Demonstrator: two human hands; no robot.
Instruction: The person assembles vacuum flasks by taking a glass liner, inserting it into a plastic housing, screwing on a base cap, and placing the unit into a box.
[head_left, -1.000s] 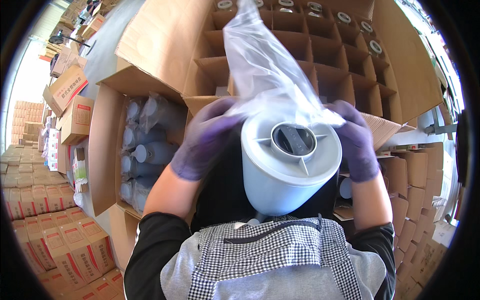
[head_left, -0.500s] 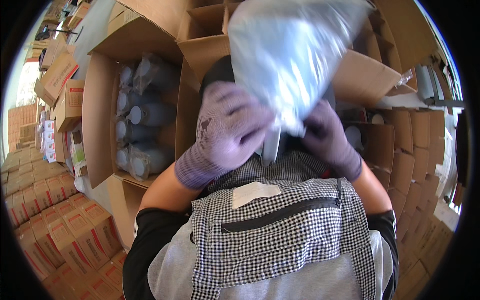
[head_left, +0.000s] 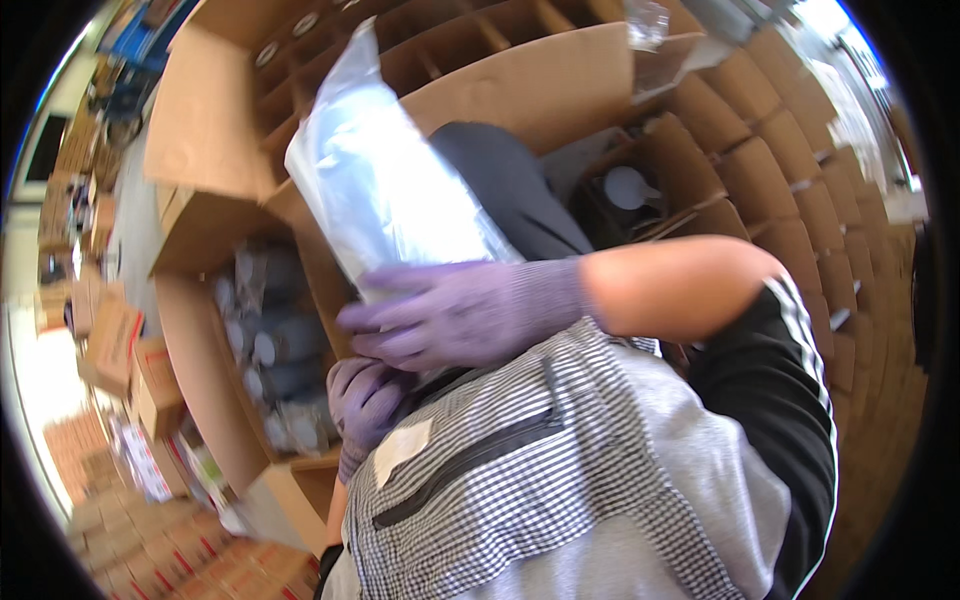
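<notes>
A pale blue object in a clear plastic bag (head_left: 390, 170) lies slanted in front of my lap, its bag peaking at the far left; its exact kind is hidden by the glare. My right hand (head_left: 440, 310), in a purple-grey knit glove, reaches across my body and closes over the near end of the bagged object. Just below it, close to my checked apron (head_left: 540, 430), is my gloved left hand (head_left: 368, 400) with its fingers curled. Whatever the left fingers hold is hidden from this view.
At the left stands an open carton (head_left: 210, 370) with several grey-blue, partly bagged pieces. Ahead is a large divided carton (head_left: 540, 85). An opened box at the right holds a round-topped grey piece (head_left: 630, 187). Stacked cartons (head_left: 800, 200) line the right.
My view has turned. Both hands and the bagged object have shifted left, and the bag now tilts to the left. My right hand has moved onto the object, above my left hand.
</notes>
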